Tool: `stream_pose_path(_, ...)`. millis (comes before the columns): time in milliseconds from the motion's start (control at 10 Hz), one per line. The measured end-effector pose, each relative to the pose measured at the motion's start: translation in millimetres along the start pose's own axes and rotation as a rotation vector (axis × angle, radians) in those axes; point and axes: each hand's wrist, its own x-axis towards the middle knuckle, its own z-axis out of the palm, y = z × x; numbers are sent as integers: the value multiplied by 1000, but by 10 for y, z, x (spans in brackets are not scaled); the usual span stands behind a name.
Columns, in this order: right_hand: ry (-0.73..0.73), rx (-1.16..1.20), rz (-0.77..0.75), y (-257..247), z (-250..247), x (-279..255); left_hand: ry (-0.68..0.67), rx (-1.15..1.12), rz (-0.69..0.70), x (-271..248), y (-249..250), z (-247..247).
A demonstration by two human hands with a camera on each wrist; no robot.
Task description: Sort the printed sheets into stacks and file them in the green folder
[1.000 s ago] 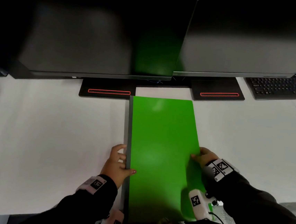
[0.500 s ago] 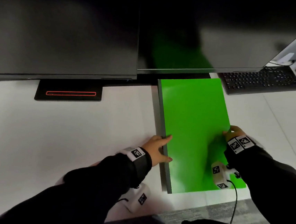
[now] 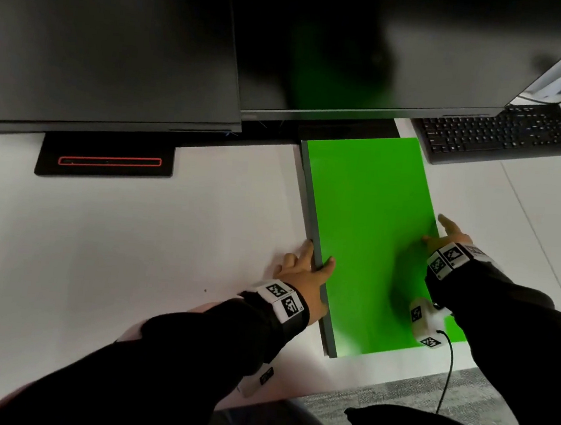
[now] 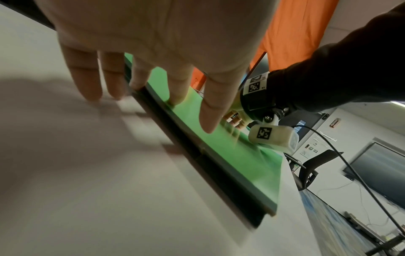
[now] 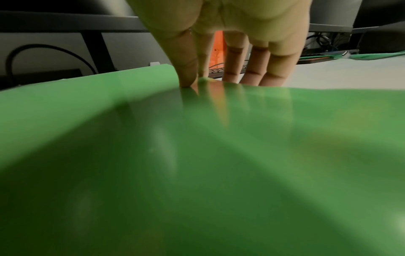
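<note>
The green folder (image 3: 365,237) lies closed and flat on the white desk (image 3: 165,252), its dark spine to the left. My left hand (image 3: 304,273) rests at the spine, with the thumb on the cover and straight fingers on the desk beside it; the left wrist view shows the same hand (image 4: 153,86) spread across the folder (image 4: 230,152). My right hand (image 3: 448,233) sits at the right edge. In the right wrist view its thumb (image 5: 188,76) presses the cover (image 5: 197,155) and the fingers reach straight past the edge. No printed sheets show.
Two dark monitors (image 3: 110,41) (image 3: 374,43) stand across the back of the desk, one on a black base (image 3: 106,161) with a red outline. A black keyboard (image 3: 499,130) lies right of the folder's far end. Grey carpet (image 3: 392,391) shows below the desk's front edge.
The folder has slid to the right along the desk, from between the two monitor bases to beside the keyboard. Both hands stayed at its edges.
</note>
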Motion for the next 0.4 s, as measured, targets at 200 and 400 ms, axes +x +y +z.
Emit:
stream_pose_path(200, 55, -244, 68, -172, 26, -222, 8, -47, 9, -122, -27, -21)
stream_pose_path(400, 184, -330, -340, -270, 345, -776, 83, -298, -102, -561, -440, 35)
